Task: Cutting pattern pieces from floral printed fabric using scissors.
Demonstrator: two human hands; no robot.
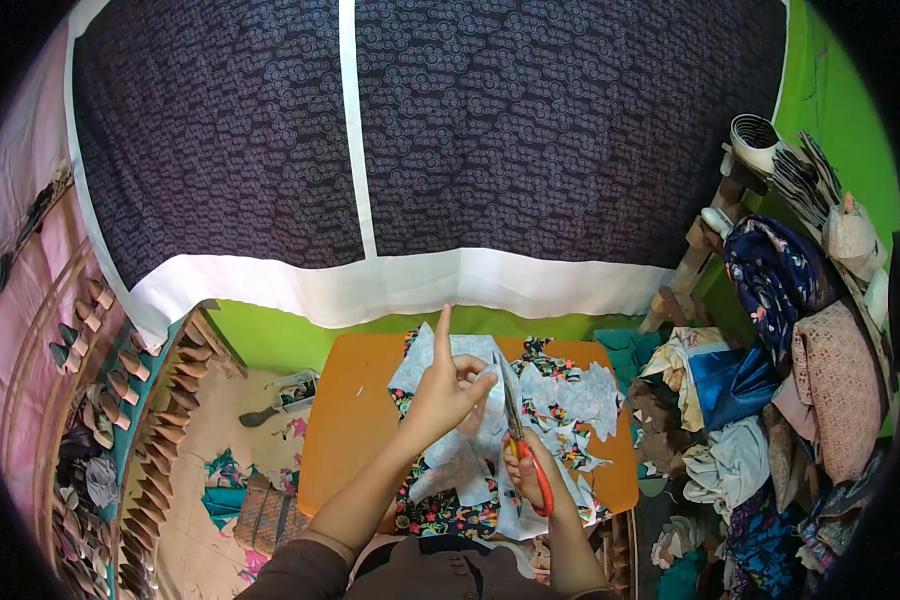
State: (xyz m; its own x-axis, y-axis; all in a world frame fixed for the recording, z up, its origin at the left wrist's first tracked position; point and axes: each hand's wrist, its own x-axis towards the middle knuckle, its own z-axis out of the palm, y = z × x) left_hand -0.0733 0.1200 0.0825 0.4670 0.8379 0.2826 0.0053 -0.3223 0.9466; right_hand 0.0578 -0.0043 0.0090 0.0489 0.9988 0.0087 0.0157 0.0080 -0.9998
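Observation:
My left hand (pixel 452 388) is over the orange table, its index finger stretched upward and its thumb apart from it. I see nothing held in it. Around the red handles of a pair of scissors (pixel 542 486) my right hand (pixel 526 468) is closed. The blades point away from me, beside a pale, light-blue piece of fabric (pixel 480 350). Black floral fabric (pixel 440 518) lies partly beneath the pale piece. To the right are jagged pale and floral offcuts (pixel 578 395). My left hand hides part of the cloth.
The orange table (pixel 355 425) stands before a wall with a dark patterned cloth (pixel 570 130) hanging on it. Curved racks of wooden shoe forms (pixel 160 440) line the left. Piled fabrics (pixel 735 455) crowd the right. Scraps (pixel 225 500) lie on the floor.

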